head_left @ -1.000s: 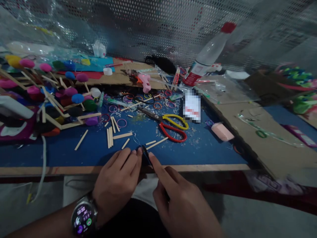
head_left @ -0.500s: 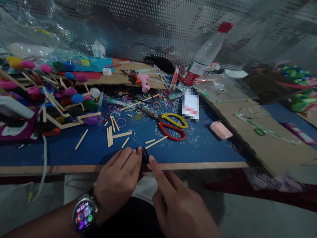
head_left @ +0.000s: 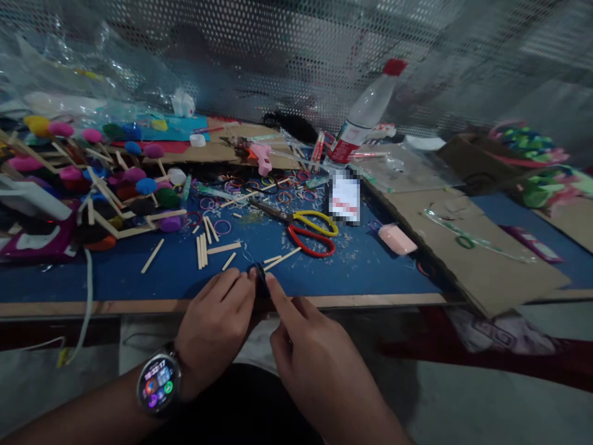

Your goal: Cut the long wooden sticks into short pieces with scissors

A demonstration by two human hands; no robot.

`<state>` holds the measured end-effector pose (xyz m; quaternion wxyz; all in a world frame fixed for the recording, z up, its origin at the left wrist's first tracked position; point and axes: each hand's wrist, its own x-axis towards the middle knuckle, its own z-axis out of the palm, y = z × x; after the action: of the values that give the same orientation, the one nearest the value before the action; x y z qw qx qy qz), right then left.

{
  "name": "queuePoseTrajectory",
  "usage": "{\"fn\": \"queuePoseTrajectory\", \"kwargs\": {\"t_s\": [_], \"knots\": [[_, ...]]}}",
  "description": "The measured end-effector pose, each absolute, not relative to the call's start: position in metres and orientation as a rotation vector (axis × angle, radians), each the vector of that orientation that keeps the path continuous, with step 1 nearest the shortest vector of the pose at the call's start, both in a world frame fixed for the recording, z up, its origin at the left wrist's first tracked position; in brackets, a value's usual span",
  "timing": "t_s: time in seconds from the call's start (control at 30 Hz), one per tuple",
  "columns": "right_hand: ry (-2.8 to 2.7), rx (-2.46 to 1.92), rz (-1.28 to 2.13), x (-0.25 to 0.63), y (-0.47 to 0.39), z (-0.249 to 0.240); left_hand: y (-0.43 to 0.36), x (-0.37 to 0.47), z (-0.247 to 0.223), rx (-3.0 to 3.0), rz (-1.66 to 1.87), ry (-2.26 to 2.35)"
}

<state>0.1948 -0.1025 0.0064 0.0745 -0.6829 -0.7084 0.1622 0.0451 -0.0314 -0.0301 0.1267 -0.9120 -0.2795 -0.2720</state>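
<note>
Above the front edge of the table, my left hand (head_left: 217, 318) is closed, its thumb and fingertips pinching a thin black strip (head_left: 262, 279) whose exact kind I cannot make out. My right hand (head_left: 308, 346) meets the strip from the other side, index fingertip pressed on it and the other fingers curled under. The right thumb is mostly hidden. Just beyond the fingers lie cut wooden sticks (head_left: 282, 259), with more sticks (head_left: 202, 250) to the left. Scissors (head_left: 290, 217) with one yellow and one red handle rest behind them.
Coloured pompom-like balls on joined sticks (head_left: 146, 185) crowd the left. Farther back are small rubber bands (head_left: 222, 227), a pink glue gun (head_left: 262, 157), a phone (head_left: 344, 196) and a tilted bottle (head_left: 365, 117). A pink block (head_left: 397, 239) sits near cardboard (head_left: 486, 247) on the right.
Both hands have shifted slightly forward over the table with the black strip, and the right index finger is closer to the left fingertips. The whole view has swung a little right.
</note>
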Motion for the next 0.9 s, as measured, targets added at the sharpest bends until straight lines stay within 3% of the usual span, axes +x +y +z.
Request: {"fn": "queuePoseTrajectory", "kwargs": {"t_s": [0.9], "knots": [[-2.111, -1.875, 0.393, 0.208, -0.115, -0.004, -0.02, 0.055, -0.008, -2.873, -0.821, -1.143]]}}
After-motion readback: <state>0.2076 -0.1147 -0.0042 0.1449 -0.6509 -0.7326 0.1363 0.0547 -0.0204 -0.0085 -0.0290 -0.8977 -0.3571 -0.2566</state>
